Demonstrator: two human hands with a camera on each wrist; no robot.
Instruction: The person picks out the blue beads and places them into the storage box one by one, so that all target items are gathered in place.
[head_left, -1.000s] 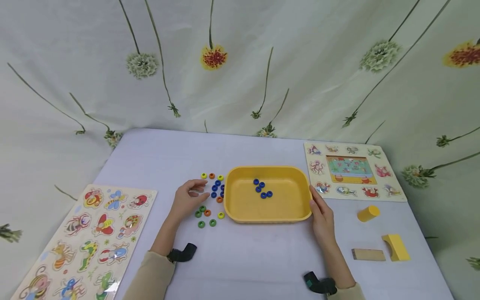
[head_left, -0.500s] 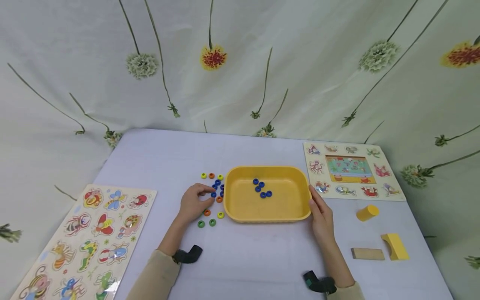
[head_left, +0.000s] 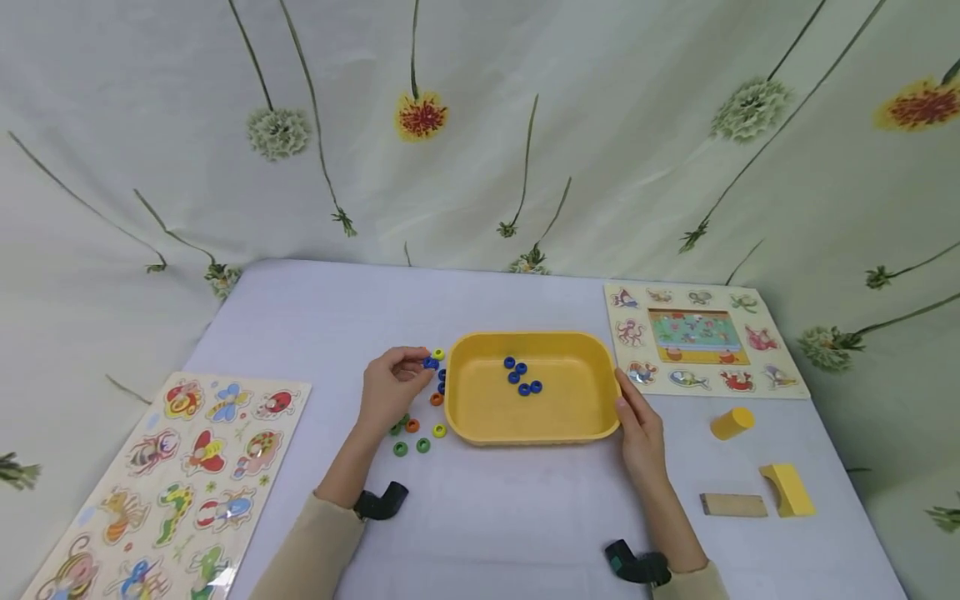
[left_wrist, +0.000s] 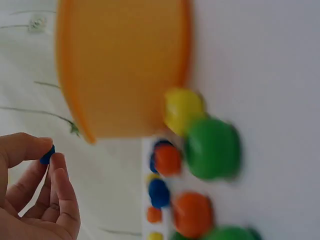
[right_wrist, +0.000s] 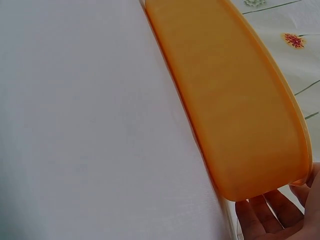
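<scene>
My left hand (head_left: 390,390) pinches a blue bead (head_left: 430,363) between thumb and fingertips, just left of the yellow tray (head_left: 573,408). In the left wrist view that bead (left_wrist: 47,155) is up off the table. Several blue beads (head_left: 522,368) lie inside the tray. My right hand (head_left: 643,433) holds the tray's right end; in the right wrist view its fingers (right_wrist: 265,212) are against the outer wall below the rim. Loose beads in green (head_left: 423,446), orange (head_left: 437,399), yellow (head_left: 439,431) and blue lie between the left hand and the tray, some hidden by that hand.
An insect picture board (head_left: 180,475) lies at the left, and a sea-animal board (head_left: 757,367) at the back right. Right of the right hand are a yellow cylinder (head_left: 732,423), a yellow arch block (head_left: 789,490) and a plain wooden block (head_left: 733,505).
My left hand has moved in to the blue beads, taken one between its fingertips and lifted it slightly away from the others. The right hand and the tray stay where they were.
</scene>
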